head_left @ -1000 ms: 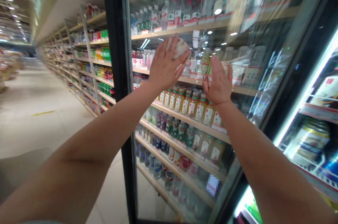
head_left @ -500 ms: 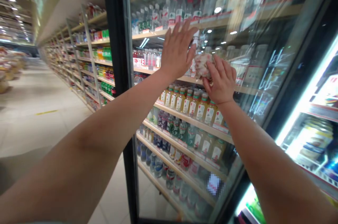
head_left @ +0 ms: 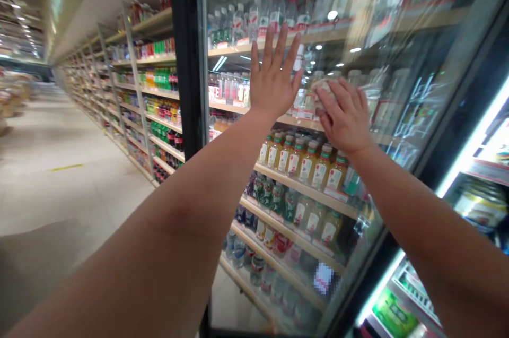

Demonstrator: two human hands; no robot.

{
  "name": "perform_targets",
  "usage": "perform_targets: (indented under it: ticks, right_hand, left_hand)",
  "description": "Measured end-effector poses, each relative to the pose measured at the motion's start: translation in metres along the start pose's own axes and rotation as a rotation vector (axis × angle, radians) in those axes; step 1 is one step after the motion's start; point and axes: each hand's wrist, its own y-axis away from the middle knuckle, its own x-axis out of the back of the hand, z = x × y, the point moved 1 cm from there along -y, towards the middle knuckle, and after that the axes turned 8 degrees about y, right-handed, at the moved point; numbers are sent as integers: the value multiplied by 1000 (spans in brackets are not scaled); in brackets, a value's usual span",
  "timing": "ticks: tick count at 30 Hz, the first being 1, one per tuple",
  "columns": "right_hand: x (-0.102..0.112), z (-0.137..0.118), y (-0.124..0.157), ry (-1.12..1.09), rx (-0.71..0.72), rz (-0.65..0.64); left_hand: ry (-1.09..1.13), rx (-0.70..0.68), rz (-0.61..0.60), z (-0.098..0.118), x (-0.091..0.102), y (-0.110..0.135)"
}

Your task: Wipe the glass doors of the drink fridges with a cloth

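My left hand [head_left: 274, 80] lies flat against the glass door [head_left: 401, 46] of a drinks fridge, fingers spread and pointing up, holding nothing. Just to its right, my right hand [head_left: 348, 118] presses a crumpled whitish cloth [head_left: 321, 88] onto the same pane, fingers curled over it. Only the cloth's upper left edge shows past the fingers. The glass reflects rows of bottled drinks on shelves.
The door's black frame [head_left: 186, 62] stands upright left of my hands. Open shelves of bottled drinks [head_left: 155, 88] run down the aisle on the left, beside a pale tiled floor [head_left: 59, 168]. At the far right the lit fridge interior [head_left: 477, 195] holds packaged goods.
The cloth went from my left hand to my right hand. My left hand rose and spread flat on the glass. The right hand with the cloth shifted slightly right.
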Motion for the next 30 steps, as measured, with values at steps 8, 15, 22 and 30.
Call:
perform_targets:
  ticks: [8,15,22,30]
  right_hand:
    - [-17,9,-27,-71,-177,143]
    - [-24,25,-39,-130,-139,142]
    - [-24,17,-48,-71,-52,49]
    - [-27,22,-79,-52,-227,185]
  left_hand:
    - [33,-7,5,-5,-1,-1]
    - [-93,61,-70,1,6,-2]
    - [73,0,-17,-3,2,-3]
    - [110,-33,14,-5,1,0]
